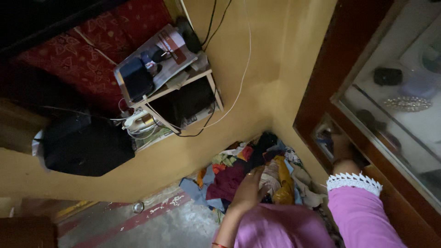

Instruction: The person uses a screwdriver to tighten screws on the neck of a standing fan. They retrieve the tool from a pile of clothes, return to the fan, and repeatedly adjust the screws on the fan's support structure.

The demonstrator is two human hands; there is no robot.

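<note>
Looked down at a big pile of clothes (250, 172) heaped in the corner where the yellow wall (229, 64) met the floor (170, 225). Many colours in that pile: dark red, blue, yellow, green, black. Left hand (249, 190) lay right on top of the pile, near its middle, fingers bent down into the cloth. Seemed to be gripping a pale patterned piece, but too dark to be sure. Right hand (342, 151) was up to the right of the pile, against the brown wooden cabinet (317, 87) with glass doors. Too dim and blurry to tell how open that hand was, or what it held. Pink sleeve with a white lace cuff (353, 181) sat just below that hand. Small wooden shelf (181, 87) hung on the wall, well up and left of the pile, with a dark box and papers on top. White cable (243, 69) ran along the wall between the shelf and the pile. Small round shiny thing (138, 207) lay on the floor, left of the pile.
</note>
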